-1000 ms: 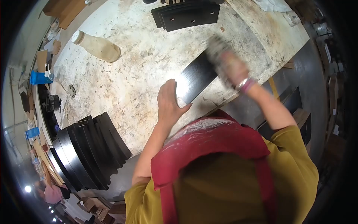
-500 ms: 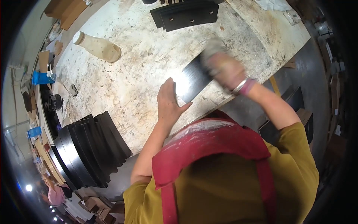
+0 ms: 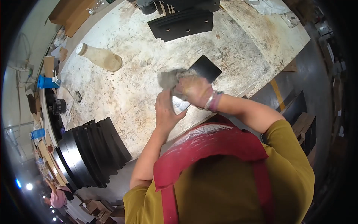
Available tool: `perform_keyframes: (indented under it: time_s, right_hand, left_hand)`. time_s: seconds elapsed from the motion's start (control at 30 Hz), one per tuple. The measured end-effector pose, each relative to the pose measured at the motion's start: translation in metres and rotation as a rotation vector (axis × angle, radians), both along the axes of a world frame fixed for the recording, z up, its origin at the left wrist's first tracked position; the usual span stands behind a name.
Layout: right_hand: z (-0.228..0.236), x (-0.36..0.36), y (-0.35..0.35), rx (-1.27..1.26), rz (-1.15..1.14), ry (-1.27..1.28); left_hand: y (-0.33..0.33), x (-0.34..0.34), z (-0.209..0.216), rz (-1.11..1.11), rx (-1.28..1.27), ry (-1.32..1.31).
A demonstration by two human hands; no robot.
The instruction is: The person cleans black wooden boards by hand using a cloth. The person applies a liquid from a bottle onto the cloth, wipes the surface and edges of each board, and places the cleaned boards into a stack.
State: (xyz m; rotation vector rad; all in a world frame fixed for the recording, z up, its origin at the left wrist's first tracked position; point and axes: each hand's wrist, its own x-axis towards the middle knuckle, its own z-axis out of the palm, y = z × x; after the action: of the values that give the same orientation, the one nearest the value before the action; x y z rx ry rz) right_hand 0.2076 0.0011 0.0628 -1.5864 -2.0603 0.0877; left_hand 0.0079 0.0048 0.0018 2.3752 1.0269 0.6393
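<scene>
A black rectangular panel (image 3: 206, 69) lies slantwise on the stained white table, its far end bare and its middle covered by my right hand. My left hand (image 3: 166, 111) holds the panel's near end, thumb and fingers spread around its corner. Clutched in my right hand (image 3: 195, 89) is a grey rag (image 3: 172, 79), pressed on the panel near my left fingers. That hand is partly smeared by motion, and it looks gloved, with a bracelet at the wrist.
A stack of black panels (image 3: 95, 151) stands at the table's left near edge. More black panels with holes (image 3: 182, 27) sit at the far side. A whitish bottle (image 3: 100, 57) lies on its side at the left. White cloth (image 3: 266, 6) lies at the far right corner.
My right hand has swept the rag along the panel, from its far end toward my left hand. The far end is now uncovered. My left hand stays at the near end.
</scene>
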Motion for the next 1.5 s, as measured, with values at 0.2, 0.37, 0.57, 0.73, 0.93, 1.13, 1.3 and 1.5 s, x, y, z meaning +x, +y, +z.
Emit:
perform_keyframes:
  time_s: [0.2,0.37,0.57,0.73,0.93,1.13,1.3,1.5]
  right_hand:
    - [-0.037,0.18,0.019,-0.33,-0.476,0.018]
    - [-0.122,0.243,-0.009,-0.256,-0.607,-0.051]
    - [-0.129,0.245,0.002,-0.217,-0.471,0.088]
    - [-0.194,0.288,0.005,-0.145,-0.395,1.472]
    - [-0.191,0.285,0.005,-0.197,-0.457,0.005]
    - [-0.154,0.257,-0.009,-0.08,-0.496,0.062]
    - [-0.112,0.216,-0.018,-0.14,-0.565,-0.057]
    - [-0.076,0.195,-0.016,-0.098,-0.534,0.169]
  left_hand:
    - [-0.008,-0.011,-0.001,0.002,-0.082,0.127]
    - [-0.004,0.049,0.026,-0.077,-0.037,0.308]
    - [-0.012,0.024,0.062,0.108,-0.016,0.19]
    - [-0.024,-0.118,0.257,0.484,0.262,0.222]
    - [-0.041,-0.324,0.279,1.032,0.244,0.464]
    - [-0.021,-0.357,0.254,0.95,0.184,0.599]
    - [0.02,-0.217,0.262,0.763,0.326,0.192]
    - [0.122,-0.008,0.16,0.195,-0.21,-0.229]
